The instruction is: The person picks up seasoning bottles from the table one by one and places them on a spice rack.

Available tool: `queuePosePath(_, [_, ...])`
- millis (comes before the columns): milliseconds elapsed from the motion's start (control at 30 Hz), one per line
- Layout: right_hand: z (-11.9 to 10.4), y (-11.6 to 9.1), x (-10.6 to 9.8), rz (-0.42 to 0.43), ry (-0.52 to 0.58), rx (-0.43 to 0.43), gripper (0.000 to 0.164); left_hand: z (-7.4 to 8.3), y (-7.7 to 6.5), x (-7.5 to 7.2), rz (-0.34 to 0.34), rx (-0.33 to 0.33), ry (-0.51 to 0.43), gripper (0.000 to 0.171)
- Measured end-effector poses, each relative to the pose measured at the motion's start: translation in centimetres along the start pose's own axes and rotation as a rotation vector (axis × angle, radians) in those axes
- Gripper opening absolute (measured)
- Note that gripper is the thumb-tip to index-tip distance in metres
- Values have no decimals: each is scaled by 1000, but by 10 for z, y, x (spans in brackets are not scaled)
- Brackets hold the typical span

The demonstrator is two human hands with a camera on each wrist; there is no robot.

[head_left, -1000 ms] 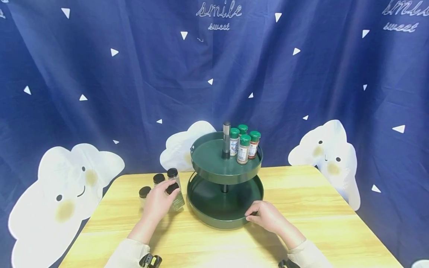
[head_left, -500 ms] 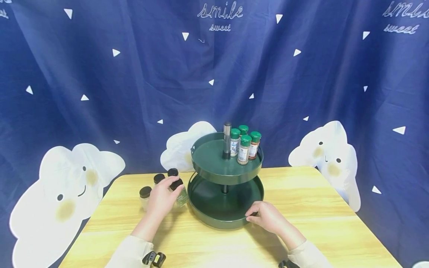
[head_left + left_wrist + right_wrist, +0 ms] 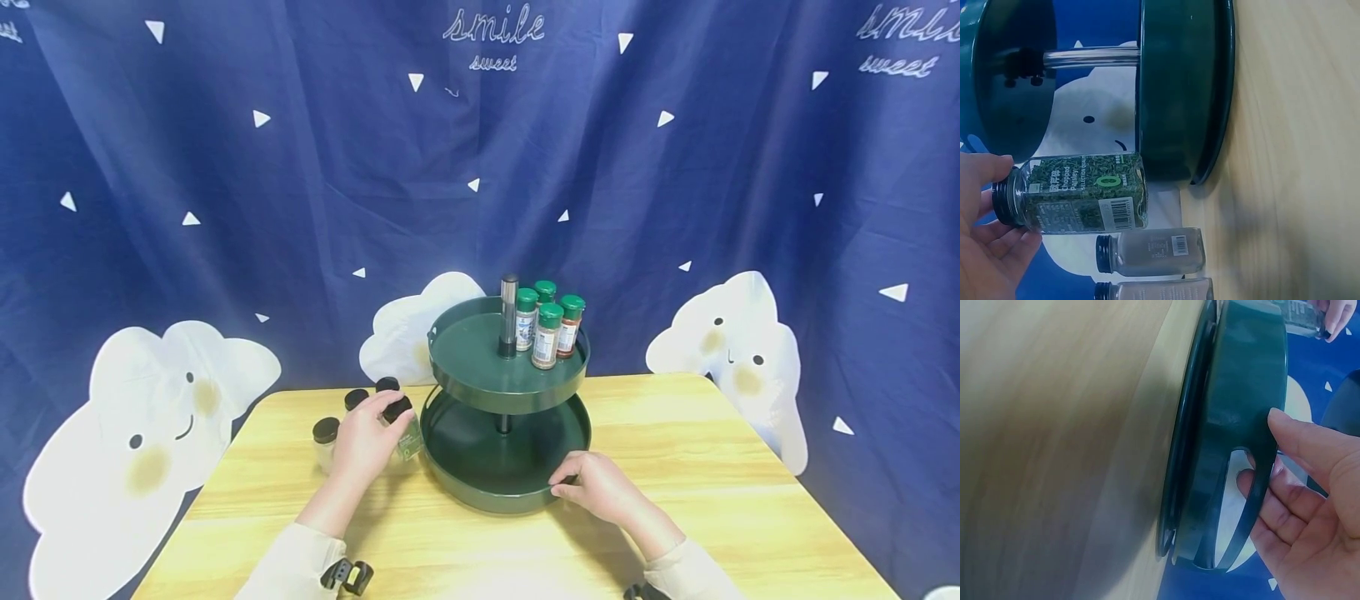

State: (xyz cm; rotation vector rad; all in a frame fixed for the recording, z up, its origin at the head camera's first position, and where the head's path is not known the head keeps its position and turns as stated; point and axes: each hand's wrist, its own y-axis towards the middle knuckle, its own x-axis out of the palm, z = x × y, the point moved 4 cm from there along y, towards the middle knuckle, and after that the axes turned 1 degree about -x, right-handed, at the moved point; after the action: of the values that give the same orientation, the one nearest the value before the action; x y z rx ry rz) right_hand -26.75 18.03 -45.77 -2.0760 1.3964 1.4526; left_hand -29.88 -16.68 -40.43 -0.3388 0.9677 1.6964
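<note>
My left hand (image 3: 363, 442) pinches the black cap of a glass jar of chopped parsley (image 3: 1085, 194), green flakes inside. In the head view this jar is beside the left rim of the two-tier green turntable tray (image 3: 480, 498); in the left wrist view it appears raised above the neighbouring jars. My right hand (image 3: 600, 487) grips the lower tier's front-right rim. Its thumb lies outside and fingertips reach the handle slot (image 3: 1232, 506) in the right wrist view. Three more black-capped jars (image 3: 326, 437) stand left of the tray, partly hidden by my left hand.
Several green-capped spice bottles (image 3: 546, 337) stand on the upper tier (image 3: 465, 350), right of the metal post (image 3: 509, 312). The wooden table (image 3: 675, 467) extends around the tray. A blue curtain (image 3: 337, 167) with clouds hangs behind.
My left hand has shifted slightly right and away from me with the parsley jar, closer to the tray. My right hand keeps its hold on the rim, and the tray stays put.
</note>
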Motion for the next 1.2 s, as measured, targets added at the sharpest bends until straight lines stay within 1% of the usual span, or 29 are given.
queuePosePath(233, [1,0,0,-1,0,5,5,4,3,1,7,-2,-17,38])
queuePosePath(500, [0,0,0,5,-4,-3,5,5,7,9,13,-3,-12,38])
queuePosePath(767, [1,0,1,2,-11,5,4,7,10,14,29,-5,-61,37])
queuePosePath(1067, [2,1,2,1,3,18,4,14,15,21,55,26,-98,36])
queuePosePath(1200, [2,1,2,-7,9,22,4,16,17,26,63,40,-128,35])
